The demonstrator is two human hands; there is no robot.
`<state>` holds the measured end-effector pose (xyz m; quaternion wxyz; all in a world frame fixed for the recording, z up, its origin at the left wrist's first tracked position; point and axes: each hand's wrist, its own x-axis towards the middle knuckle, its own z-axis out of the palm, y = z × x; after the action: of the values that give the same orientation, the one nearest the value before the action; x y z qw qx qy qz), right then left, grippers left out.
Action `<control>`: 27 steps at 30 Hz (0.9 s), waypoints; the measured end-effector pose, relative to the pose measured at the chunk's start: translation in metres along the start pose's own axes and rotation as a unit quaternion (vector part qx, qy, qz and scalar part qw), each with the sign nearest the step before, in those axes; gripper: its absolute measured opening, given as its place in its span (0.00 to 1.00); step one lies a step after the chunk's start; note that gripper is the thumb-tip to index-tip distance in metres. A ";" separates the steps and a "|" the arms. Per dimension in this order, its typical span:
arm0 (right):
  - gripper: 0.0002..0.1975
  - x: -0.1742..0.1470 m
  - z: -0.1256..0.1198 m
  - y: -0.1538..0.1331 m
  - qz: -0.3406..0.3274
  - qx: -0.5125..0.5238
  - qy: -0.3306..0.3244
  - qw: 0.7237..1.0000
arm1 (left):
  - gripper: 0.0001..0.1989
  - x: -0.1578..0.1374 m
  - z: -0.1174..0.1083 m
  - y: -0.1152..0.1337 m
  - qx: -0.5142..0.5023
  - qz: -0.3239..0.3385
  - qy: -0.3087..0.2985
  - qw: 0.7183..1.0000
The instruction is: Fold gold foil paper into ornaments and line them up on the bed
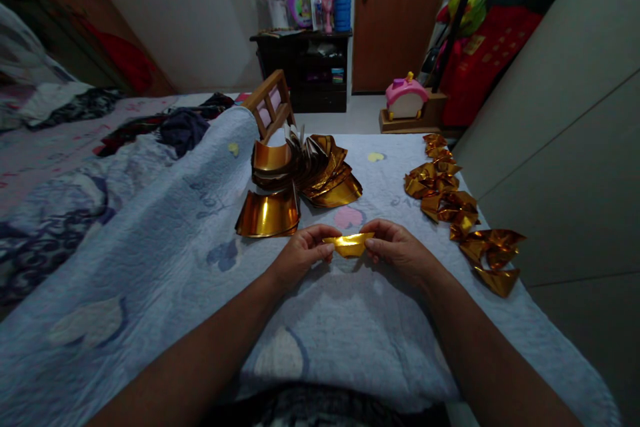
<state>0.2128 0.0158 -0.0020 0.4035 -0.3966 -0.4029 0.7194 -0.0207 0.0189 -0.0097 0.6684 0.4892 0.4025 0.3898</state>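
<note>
A small folded piece of shiny gold foil paper (350, 245) is stretched between my two hands, just above the bed. My left hand (311, 247) pinches its left end between thumb and fingers. At the other end, my right hand (393, 245) grips the paper the same way. Beyond my left hand lie curved stacks of flat gold foil sheets (273, 213), with more fanned-out sheets (333, 180) just behind. To the right, several folded gold foil pieces (450, 207) rest in a loose row along the bed's edge.
A light blue quilt (200, 307) with heart shapes covers the bed. Clothes (170, 133) are heaped at the left. A wooden bed rail (273, 103) rises at the far end. Pale cabinet doors (565, 167) border the right side. A pink toy (406, 99) sits on the floor beyond.
</note>
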 end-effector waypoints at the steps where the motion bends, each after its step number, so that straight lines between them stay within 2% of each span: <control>1: 0.15 0.000 0.000 0.000 0.003 0.001 0.000 1.000 | 0.16 0.000 0.000 0.000 -0.002 -0.001 0.000 1.000; 15: 0.14 -0.001 0.001 -0.004 -0.031 -0.024 0.001 0.999 | 0.22 0.002 -0.003 -0.002 -0.054 -0.032 -0.037 0.997; 27: 0.15 0.002 -0.001 -0.001 -0.027 -0.006 -0.018 0.999 | 0.19 0.003 -0.003 -0.005 -0.056 -0.021 -0.029 0.998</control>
<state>0.2135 0.0182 -0.0018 0.4128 -0.3746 -0.4246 0.7134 -0.0217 0.0218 -0.0156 0.7143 0.4532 0.3706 0.3833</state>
